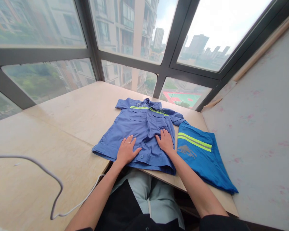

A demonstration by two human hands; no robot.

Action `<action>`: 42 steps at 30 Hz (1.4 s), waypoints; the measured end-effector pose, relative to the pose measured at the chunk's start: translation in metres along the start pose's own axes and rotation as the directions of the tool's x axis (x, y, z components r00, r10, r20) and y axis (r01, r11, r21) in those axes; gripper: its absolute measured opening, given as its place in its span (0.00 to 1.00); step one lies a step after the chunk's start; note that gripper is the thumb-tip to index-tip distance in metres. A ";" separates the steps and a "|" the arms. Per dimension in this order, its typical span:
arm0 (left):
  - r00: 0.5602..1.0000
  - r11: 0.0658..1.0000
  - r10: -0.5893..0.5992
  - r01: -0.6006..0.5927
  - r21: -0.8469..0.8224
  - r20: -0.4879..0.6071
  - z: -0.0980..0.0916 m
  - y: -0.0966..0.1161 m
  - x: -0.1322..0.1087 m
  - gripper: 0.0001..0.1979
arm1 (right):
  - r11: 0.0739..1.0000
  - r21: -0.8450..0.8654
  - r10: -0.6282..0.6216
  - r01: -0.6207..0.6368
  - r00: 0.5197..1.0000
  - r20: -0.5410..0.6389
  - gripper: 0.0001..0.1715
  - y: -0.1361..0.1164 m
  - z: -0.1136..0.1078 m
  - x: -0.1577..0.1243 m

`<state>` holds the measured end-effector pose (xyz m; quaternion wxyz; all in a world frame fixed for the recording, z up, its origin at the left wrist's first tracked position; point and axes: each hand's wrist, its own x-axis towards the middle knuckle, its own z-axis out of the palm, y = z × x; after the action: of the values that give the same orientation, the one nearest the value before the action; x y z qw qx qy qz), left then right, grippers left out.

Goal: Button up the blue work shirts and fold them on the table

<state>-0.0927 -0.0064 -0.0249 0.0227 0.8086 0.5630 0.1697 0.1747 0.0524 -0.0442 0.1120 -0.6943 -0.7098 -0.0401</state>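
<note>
A blue short-sleeved work shirt (135,125) lies spread front side up, its collar toward the window and its hem at the near table edge. Yellow-green reflective stripes cross its chest above two pockets. My left hand (127,150) rests flat on the lower left part of the shirt, fingers spread, a ring on one finger. On the lower right part lies my right hand (165,141), also flat with its fingers apart. Neither hand grips the cloth. Beside the shirt on the right is a folded, brighter blue garment (197,157) with yellow-green stripes and a grey print.
The pale wooden table (50,128) reaches to the window frames (132,61). A white cable (59,183) loops over its left side and runs toward my left forearm. A patterned wall (260,138) bounds the right side.
</note>
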 end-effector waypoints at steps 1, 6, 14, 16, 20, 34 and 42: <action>1.000 1.000 -0.001 0.001 -0.001 0.000 0.000 0.000 0.000 0.34 | 1.000 -0.004 0.000 0.000 1.000 -0.001 0.39 0.000 0.000 0.000; 1.000 1.000 -0.003 0.003 0.007 0.004 0.000 0.001 0.000 0.35 | 1.000 -0.018 0.004 -0.004 1.000 0.011 0.39 0.000 0.000 0.000; 1.000 1.000 0.011 -0.011 0.010 -0.007 0.002 0.000 -0.001 0.33 | 0.999 -0.031 -0.014 0.014 1.000 -0.003 0.39 0.002 0.002 0.000; 1.000 1.000 0.014 -0.014 0.013 -0.005 0.002 -0.001 -0.001 0.34 | 0.999 -0.036 -0.018 0.018 1.000 -0.011 0.39 0.002 0.003 -0.001; 1.000 1.000 0.025 -0.025 0.018 0.000 0.003 -0.002 -0.001 0.35 | 0.999 -0.038 -0.015 0.015 1.000 -0.007 0.38 0.001 0.003 -0.001; 0.995 0.999 0.036 -0.033 -0.033 0.088 0.002 -0.008 0.003 0.41 | 0.999 -0.054 0.002 0.000 0.999 0.037 0.38 -0.003 -0.002 -0.001; 0.978 0.992 0.016 0.011 -0.125 0.208 -0.006 -0.011 0.007 0.48 | 0.994 -0.041 -0.096 0.105 0.979 0.182 0.40 0.009 -0.018 0.003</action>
<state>-0.1018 0.0032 -0.0204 0.1323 0.8195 0.5447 0.1191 0.1850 0.0523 -0.0268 0.0277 -0.6610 -0.7499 -0.0008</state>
